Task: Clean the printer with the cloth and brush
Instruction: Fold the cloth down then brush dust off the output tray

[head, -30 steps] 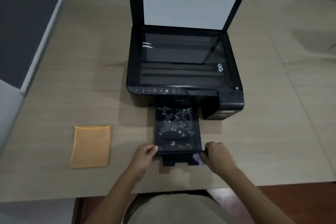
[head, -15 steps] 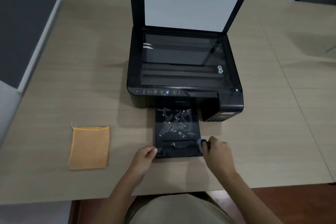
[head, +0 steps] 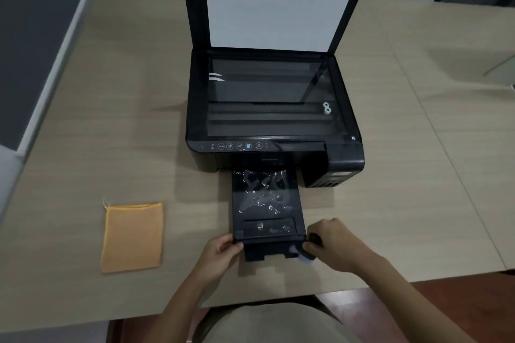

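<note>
The black printer stands mid-table with its scanner lid raised. Its output tray sticks out toward me, speckled with white dust and scraps. A short flap is extended from the tray's front edge. My left hand pinches the flap's left corner. At the right corner my right hand is closed on a small dark object with a pale tip, apparently the brush, mostly hidden by the fingers. The orange cloth lies flat on the table to the left, apart from both hands.
The beige table has its front edge just below my hands, and a second table adjoins on the right. A small white piece sits on the scanner glass. A grey wall and floor are at the left.
The tray's front flap was out a second ago, pushed in half a second ago, and is out again now. Both hands moved back toward me with it.
</note>
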A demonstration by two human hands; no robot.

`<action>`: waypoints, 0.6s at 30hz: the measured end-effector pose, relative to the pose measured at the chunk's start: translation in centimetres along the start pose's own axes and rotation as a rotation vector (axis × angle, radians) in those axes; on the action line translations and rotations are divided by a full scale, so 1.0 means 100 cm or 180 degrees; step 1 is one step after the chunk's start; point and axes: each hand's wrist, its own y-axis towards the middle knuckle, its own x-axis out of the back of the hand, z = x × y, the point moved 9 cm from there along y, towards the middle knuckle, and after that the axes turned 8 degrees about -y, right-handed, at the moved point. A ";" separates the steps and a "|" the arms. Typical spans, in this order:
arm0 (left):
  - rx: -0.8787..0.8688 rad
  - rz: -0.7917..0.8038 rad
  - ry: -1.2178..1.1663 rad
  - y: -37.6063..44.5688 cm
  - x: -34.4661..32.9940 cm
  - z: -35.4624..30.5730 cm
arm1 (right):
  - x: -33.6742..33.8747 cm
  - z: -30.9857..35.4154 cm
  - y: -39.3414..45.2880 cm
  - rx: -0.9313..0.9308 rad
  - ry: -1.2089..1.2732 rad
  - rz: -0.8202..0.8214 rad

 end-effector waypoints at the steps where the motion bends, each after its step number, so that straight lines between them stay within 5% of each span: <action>1: -0.0014 0.0019 0.0004 0.000 0.000 0.001 | -0.003 0.000 -0.002 0.0034 0.0051 0.0049; 3: -0.0080 0.0021 0.0045 -0.001 -0.001 -0.002 | 0.003 -0.005 -0.001 -0.0101 0.0181 -0.0124; 7: -0.0213 -0.0010 0.0090 -0.005 -0.001 -0.005 | 0.046 -0.019 0.009 -0.0723 -0.0206 -0.1492; 11: -0.0245 -0.0057 0.0306 -0.003 0.001 -0.003 | -0.034 0.062 0.052 -0.0341 -0.0750 -0.0300; 15: -0.0002 -0.0345 0.0446 -0.001 0.012 0.002 | -0.035 0.136 0.055 0.0140 0.0557 -0.0471; 18: -0.0174 -0.0180 0.0460 -0.004 0.006 -0.003 | -0.034 0.097 0.052 0.0020 0.0527 -0.0569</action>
